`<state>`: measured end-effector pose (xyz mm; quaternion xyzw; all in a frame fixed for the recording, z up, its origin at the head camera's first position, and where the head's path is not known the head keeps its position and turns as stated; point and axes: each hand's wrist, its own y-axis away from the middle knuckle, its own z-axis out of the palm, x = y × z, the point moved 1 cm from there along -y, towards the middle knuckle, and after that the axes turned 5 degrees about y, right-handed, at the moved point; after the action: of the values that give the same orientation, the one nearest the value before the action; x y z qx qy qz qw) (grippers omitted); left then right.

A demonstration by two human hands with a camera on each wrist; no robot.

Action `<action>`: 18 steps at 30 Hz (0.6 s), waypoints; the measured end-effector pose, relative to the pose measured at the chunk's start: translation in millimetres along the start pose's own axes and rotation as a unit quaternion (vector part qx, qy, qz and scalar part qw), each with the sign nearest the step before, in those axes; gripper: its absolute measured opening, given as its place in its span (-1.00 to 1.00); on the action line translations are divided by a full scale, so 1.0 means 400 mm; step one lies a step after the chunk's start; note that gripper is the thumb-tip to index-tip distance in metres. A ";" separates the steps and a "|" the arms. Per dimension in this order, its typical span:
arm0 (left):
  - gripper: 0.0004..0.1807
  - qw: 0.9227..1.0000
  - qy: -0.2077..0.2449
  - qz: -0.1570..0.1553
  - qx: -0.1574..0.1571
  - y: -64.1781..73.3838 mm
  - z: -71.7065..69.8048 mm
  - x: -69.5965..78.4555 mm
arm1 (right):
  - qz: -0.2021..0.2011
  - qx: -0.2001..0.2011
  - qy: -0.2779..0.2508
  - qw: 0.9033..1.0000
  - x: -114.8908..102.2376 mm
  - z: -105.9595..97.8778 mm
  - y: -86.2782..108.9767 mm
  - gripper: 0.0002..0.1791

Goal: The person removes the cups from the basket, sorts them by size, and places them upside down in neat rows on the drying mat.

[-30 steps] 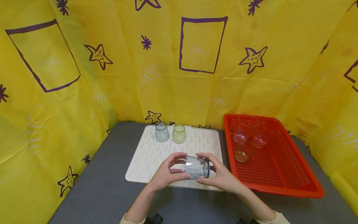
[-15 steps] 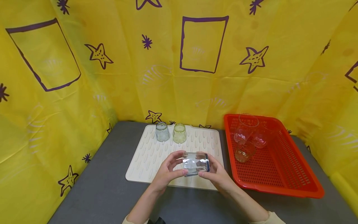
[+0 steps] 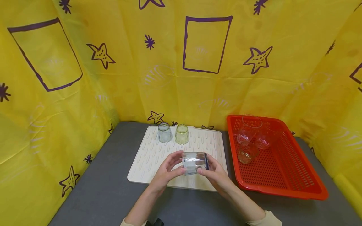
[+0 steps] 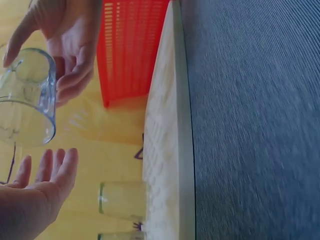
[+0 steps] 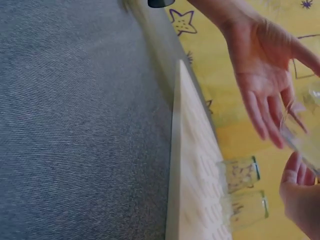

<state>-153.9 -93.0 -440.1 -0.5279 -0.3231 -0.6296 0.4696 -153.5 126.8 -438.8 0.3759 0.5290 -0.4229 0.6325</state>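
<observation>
A clear drinking glass (image 3: 194, 163) with a bluish end lies sideways between both hands, raised over the white drying mat (image 3: 141, 172). My right hand (image 3: 216, 172) grips its bluish end, the thumb on the near side. At the other end is my left hand (image 3: 167, 171), its fingers spread. In the left wrist view the left hand's fingertips (image 4: 72, 152) stand just short of the glass's edge, with a gap showing. In the right wrist view the left palm (image 5: 260, 65) faces the glass, fingers extended.
A bluish glass (image 3: 165, 133) and a yellow-green glass (image 3: 182, 135) stand upside down at the mat's back. On the right, a red perforated basket (image 3: 282, 191) holds several clear glasses (image 3: 247, 152). Yellow patterned cloth (image 3: 158, 84) encloses the grey tabletop (image 3: 93, 188).
Both hands have shifted slightly left and away from the body with the glass. The glass has turned, so its bluish end, visible as a ring before, now shows edge-on.
</observation>
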 end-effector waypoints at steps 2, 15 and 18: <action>-0.27 1.000 0.000 0.003 0.018 0.002 -0.017 0.000 | 0.002 0.022 0.005 1.000 0.001 0.003 -0.012 -0.23; -0.15 0.948 -0.180 0.004 0.263 0.038 -0.193 0.018 | 0.028 0.278 0.097 0.955 0.005 -0.008 -0.138 -0.20; -0.08 0.927 -0.228 -0.032 0.297 0.052 -0.223 0.024 | 0.027 0.314 0.126 0.941 0.005 -0.012 -0.172 -0.21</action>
<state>-166.6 -183.1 -453.7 -0.4827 -0.6101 -0.3822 0.4987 -219.1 106.2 -443.5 0.6194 0.4348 -0.4995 0.4217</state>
